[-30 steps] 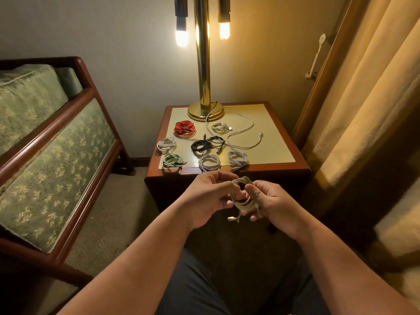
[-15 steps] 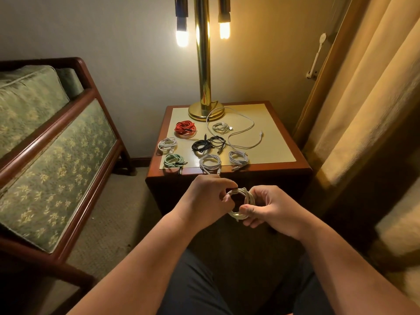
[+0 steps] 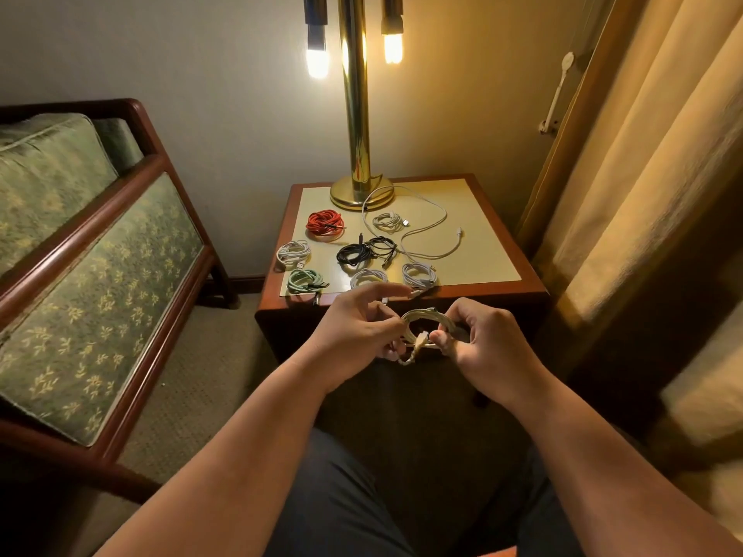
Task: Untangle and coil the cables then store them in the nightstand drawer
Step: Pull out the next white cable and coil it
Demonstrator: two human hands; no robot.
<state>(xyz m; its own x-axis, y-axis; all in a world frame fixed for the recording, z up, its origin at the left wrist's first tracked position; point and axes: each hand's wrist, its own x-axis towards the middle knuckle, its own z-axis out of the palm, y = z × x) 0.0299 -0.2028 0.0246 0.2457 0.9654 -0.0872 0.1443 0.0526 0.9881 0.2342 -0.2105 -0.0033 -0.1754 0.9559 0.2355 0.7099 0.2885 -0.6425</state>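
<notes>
coil [image 3: 427,316] in my fingers [image 3: 440,339]: pale, matt, braided-looking sheath. nightstand [image 3: 534,283]: glossy reddish wood rim, smooth cream inlay. lamp stem [image 3: 356,114]: polished brass, mirror-bright. sofa [image 3: 80,307]: woven green patterned cloth, glossy wood frame. curtain [image 3: 659,154]: matt fabric.

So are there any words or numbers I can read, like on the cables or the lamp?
No text can be read anywhere.
On the coiled cables on the nightstand: no labels seen; plugs too small to tell.
On the brass lamp: no markings.
On the pale cable being coiled: none.
</notes>
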